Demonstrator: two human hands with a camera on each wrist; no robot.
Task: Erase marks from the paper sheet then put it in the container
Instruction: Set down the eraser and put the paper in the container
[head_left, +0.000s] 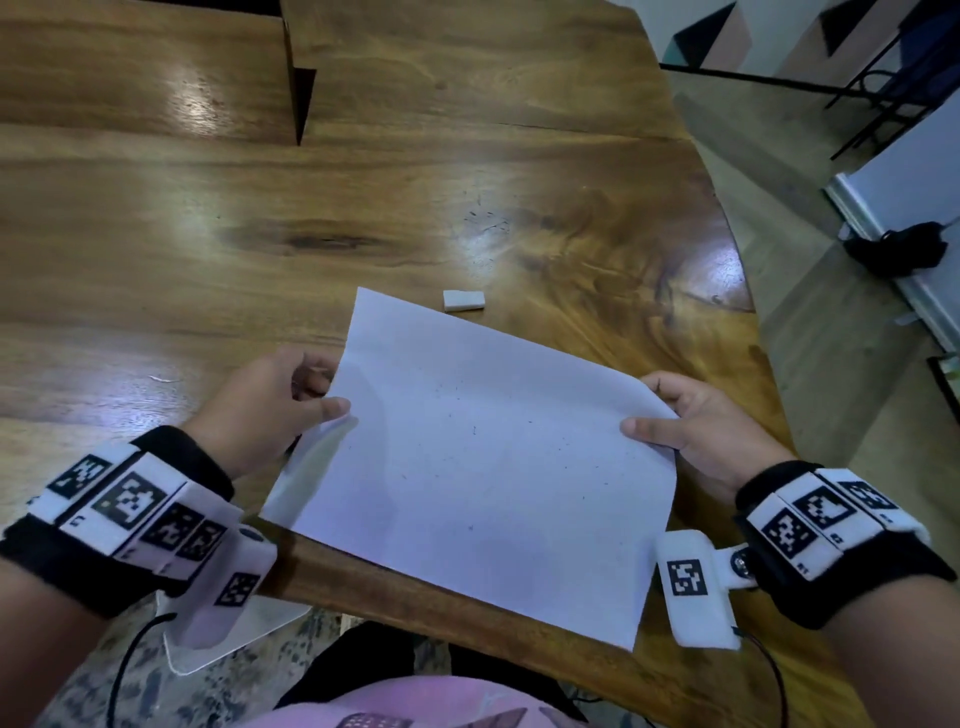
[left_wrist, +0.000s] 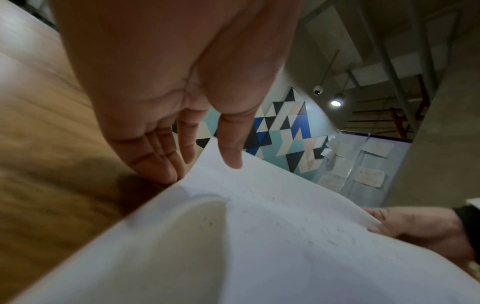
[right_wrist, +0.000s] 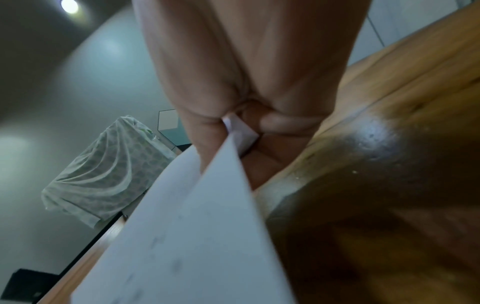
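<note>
- Paper sheet (head_left: 483, 457) held above the table (head_left: 208, 234), pinched at its left edge by the left hand (head_left: 270, 410).
- Right edge gripped by the right hand (head_left: 696, 431).
- Eraser (head_left: 464, 300) lying on the table beyond the sheet.

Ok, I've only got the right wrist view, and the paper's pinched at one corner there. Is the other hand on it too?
Observer: Yes. The left hand holds the paper at the opposite edge, thumb on top.
Operator: Where's the eraser?
Observer: The eraser lies on the table just beyond the paper's far edge, apart from it.
Operator: Is the paper fully over the table?
Observer: No. In the head view its near corner hangs out past the table's near edge, toward the person.
</note>
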